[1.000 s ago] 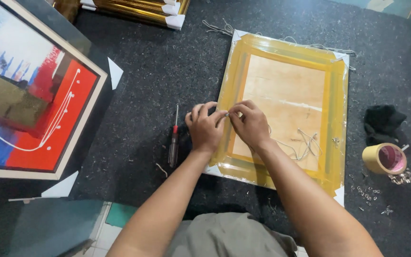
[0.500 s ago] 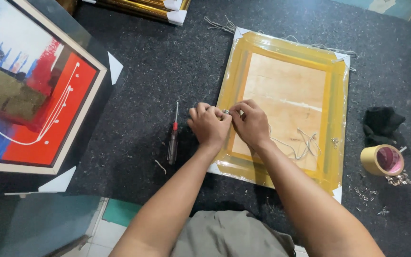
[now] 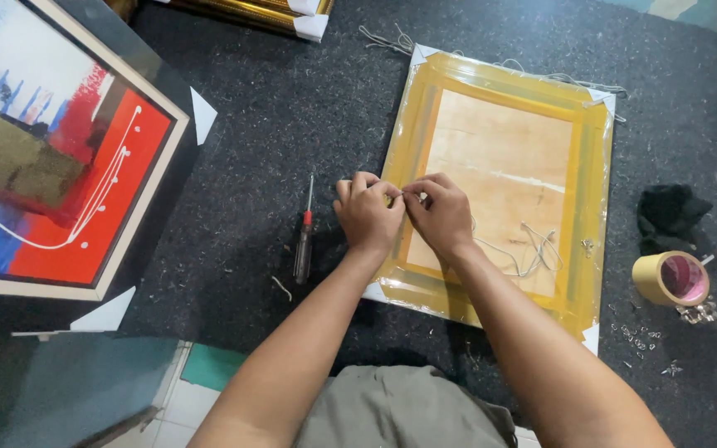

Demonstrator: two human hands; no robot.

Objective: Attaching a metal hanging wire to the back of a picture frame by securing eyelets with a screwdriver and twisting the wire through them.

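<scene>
1. The left hand [image 3: 367,217] and right hand [image 3: 441,214] meet at the left edge of a frame back [image 3: 499,178], which lies face down on the dark worktop [image 3: 275,108].
2. Both hands' fingers are pinched together on a thin cord [image 3: 524,253], which trails in loops across the backing board.
3. A red-handled screwdriver [image 3: 303,241] lies just left of the left hand.
4. A tape roll [image 3: 670,279] sits well right; a black cloth [image 3: 665,211] lies beyond it.
5. A framed painting [image 3: 51,158] rests far left.
</scene>
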